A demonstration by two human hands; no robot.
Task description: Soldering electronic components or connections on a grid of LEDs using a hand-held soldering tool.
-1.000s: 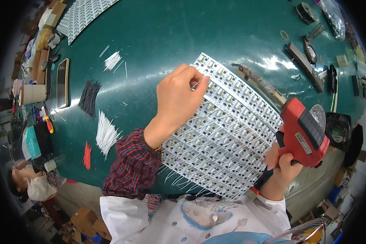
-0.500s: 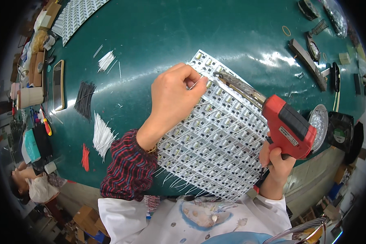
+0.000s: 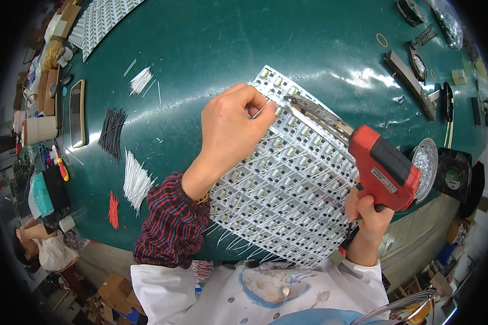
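My right hand [image 3: 370,218] is wrapped round the grip of a red and black soldering gun [image 3: 382,168]. Its long metal nose points up and left, and its tip lies just beside my left fingertips, over the far end of a white circuit board panel [image 3: 287,200]. Rows of small components and thin white wires cover the panel. My left hand [image 3: 234,122] is closed in a pinch over the panel, with the end of a thin white wire [image 3: 263,110] between thumb and forefinger. The fingers partly hide this wire.
Bundles of white wires [image 3: 137,181], black wires [image 3: 112,132] and red wires [image 3: 113,210] lie left on the green table [image 3: 200,43]. A phone [image 3: 78,114] is farther left. A metal bowl [image 3: 425,168] and a fan [image 3: 453,176] stand right. Another person [image 3: 51,249] sits at lower left.
The soldering gun has shifted very slightly to the left. My left hand holds almost the same place.
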